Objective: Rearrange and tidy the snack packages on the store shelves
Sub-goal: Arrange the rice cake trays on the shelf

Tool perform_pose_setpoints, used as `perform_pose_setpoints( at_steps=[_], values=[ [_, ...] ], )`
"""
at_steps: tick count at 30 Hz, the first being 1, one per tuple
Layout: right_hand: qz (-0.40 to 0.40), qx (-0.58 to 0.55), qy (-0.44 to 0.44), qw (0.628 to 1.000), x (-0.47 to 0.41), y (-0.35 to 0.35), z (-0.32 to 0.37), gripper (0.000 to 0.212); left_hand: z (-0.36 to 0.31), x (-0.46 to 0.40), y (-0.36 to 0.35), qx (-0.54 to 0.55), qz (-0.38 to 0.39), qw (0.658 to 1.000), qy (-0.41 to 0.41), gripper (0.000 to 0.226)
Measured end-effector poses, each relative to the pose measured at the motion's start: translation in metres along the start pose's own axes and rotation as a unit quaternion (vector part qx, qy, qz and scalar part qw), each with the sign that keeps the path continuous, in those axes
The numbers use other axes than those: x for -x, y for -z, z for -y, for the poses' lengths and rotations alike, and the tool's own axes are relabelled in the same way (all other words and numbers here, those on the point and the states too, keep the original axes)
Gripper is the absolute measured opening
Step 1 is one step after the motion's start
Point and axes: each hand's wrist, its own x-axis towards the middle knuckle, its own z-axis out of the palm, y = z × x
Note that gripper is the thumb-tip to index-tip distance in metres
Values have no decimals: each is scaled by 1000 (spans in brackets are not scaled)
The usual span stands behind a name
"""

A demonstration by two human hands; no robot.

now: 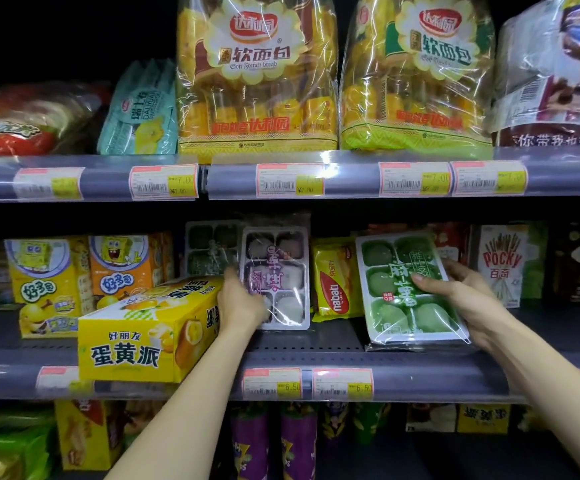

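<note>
Mochi trays sit in both hands on the middle shelf [333,344]. The left hand [241,304] curls around the lower left edge of the purple tray [276,271], fingers tucked behind it and thumb side toward the camera; the tray stands upright, leaning back a little, with its bottom edge on the shelf. Just behind and to its left stands a darker tray [209,247], partly hidden.

The right hand [461,289] grips the green tray [408,289] by its right edge, thumb pressed across the front film, fingers behind. That tray tilts, its top leaning left and its lower right corner reaching out over the shelf front; whether its bottom touches the shelf I cannot tell.

Between the two trays stands a yellow Nabati pack [337,282], touching neither hand. A yellow pie box [146,330] lies askew at the shelf's front edge, overhanging the price rail, its right end just beside the left wrist. Behind it stand two SpongeBob boxes [80,271]. To the right of the green tray stands a Pocky box [503,265], near the right hand's knuckles.

On the upper shelf, two large bread bags [333,74] stand side by side, with a teal pack [141,109] to their left. Price tags [288,180] line both shelf rails. Purple cans [271,441] show on the shelf below, between the forearms.
</note>
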Motion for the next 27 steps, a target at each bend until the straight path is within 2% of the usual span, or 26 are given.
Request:
perform_pose_setpoints(
  at_steps=[6,14,17,22,27],
  values=[
    [7,-23,-16,1000,3,-4,0,76,3,-2,2,4,-5,999,-45,54],
    [3,-27,-20,999,3,-6,0,69,7,-4,2,-10,9,998,-53,57],
    [3,-30,-20,999,3,-7,0,61,9,-4,4,-32,43,996,-70,68],
    [8,-35,-22,999,1,-9,0,55,9,-6,8,-125,90,980,-130,108],
    [11,-32,-23,999,0,-10,-2,66,12,-6,5,-174,71,972,-142,110]
  ],
)
